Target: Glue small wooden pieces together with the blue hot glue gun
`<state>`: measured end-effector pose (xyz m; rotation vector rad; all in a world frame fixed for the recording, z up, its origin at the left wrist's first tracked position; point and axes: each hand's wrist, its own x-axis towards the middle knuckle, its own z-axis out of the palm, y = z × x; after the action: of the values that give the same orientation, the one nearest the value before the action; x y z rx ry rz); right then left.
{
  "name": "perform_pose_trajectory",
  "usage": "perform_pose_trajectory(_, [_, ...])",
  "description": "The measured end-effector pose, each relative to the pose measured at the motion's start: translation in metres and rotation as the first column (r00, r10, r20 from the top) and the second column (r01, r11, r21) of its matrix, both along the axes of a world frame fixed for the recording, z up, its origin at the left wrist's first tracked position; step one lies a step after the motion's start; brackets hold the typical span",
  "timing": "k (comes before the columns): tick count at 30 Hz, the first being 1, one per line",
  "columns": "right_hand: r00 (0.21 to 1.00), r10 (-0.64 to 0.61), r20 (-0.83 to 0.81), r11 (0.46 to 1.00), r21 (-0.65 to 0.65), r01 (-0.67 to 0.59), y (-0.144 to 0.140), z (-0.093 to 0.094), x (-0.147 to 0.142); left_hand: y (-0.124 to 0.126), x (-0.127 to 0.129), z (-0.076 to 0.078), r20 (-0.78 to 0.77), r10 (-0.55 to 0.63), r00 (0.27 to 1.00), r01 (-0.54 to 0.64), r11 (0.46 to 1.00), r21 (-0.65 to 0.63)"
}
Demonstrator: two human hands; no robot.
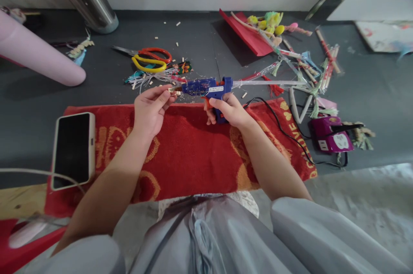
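Hands: right grip (227, 110) holds white-labelled glue gun (206, 87); left grip (151, 108) pinches small piece (176, 90).

A phone (72, 149) lies on the red towel (190, 153); 2 scissors (150, 60) rest beyond it.

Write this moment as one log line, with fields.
right hand: grips blue glue gun | left hand: pinches small piece at its nozzle | below: red towel
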<state>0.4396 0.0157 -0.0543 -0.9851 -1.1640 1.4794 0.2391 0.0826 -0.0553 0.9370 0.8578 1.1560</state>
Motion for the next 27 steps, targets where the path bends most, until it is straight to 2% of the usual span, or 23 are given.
perform_pose_trajectory(8, [1.000,-0.001,0.003,1.000,-0.013,0.001,0.0001,0.0006,-0.0002,-0.0003,0.0016,0.0024,-0.070,0.036,0.997,-0.039,0.998,-0.044])
perform_pose_trajectory(22, [1.000,-0.013,-0.010,0.999,-0.041,0.013,-0.0021,0.0020,0.0028,0.0018,0.0012,0.0022,-0.010,0.043,0.999,-0.043,0.998,-0.043])
perform_pose_trajectory(27, [0.997,-0.054,0.057,0.998,0.023,0.053,-0.0014,0.0044,0.0071,0.0042,0.0002,0.0011,-0.003,0.052,0.999,-0.052,0.997,-0.059])
